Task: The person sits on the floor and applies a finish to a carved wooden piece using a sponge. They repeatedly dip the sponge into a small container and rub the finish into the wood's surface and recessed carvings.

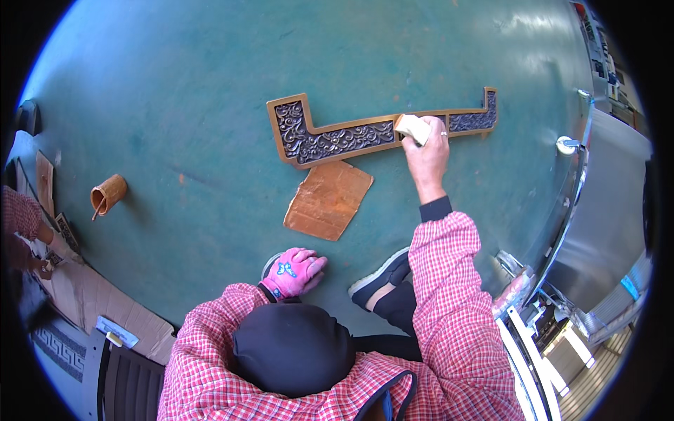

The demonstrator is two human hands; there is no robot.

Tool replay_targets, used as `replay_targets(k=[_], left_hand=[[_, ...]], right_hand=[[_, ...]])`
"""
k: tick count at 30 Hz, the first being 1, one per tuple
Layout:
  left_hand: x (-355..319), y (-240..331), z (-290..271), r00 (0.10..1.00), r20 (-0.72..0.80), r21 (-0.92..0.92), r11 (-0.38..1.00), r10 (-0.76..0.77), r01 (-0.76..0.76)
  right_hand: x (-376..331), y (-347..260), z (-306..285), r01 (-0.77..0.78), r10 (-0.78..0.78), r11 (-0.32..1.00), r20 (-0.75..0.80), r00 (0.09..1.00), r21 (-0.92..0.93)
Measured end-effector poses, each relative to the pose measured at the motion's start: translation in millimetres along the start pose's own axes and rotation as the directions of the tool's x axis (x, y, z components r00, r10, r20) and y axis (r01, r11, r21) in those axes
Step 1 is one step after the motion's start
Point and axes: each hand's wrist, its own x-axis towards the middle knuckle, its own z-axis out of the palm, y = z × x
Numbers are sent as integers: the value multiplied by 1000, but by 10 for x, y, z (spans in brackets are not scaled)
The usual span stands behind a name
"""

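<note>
My right hand (pixel 430 151), bare with a ring on one finger, grips a cream-coloured sponge (pixel 413 129). It presses the sponge onto the frame of a long carved panel (pixel 344 139). The panel has a bronze-brown border, dark scrollwork inside and an upturned arm at each end. A worn piece of brown cardboard (pixel 328 199) lies flat against its near edge. In a pink glove with a blue pattern, my left hand (pixel 295 272) rests near my left shoe and knee. Its fingers are loosely extended and hold nothing; the fingertips point right.
A brown cup-like container (pixel 109 194) with a stick in it lies tilted at left on the green floor (pixel 189 84). Another person's arm (pixel 24 214) reaches in at far left over cardboard (pixel 105 298). A shiny metal panel (pixel 614 189) and a cluttered rack stand at right.
</note>
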Motion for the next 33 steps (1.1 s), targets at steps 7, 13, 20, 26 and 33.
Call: replay_targets(k=[7,13,20,26,33], left_hand=[[66,37,-93,1000,-20,-7,1000,-15,15],[10,1,-14,1000,-9,-1,1000,9,-9],[28,-3,22,999,-45,36,999,7,-5],[-23,-55,46,999,-28,32,999,27,-27],[-21,-18,47,998,-65,4,1000,-21,21]], right_hand=[[-264,-466,288,128,-174,971,234,956,201],[-92,-60,-100,64,-72,996,123,990,69],[-150,80,-49,86,-78,995,145,986,-52],[-353,-592,117,198,-236,960,193,952,198],[-194,-236,-1,191,-159,968,188,969,-163]])
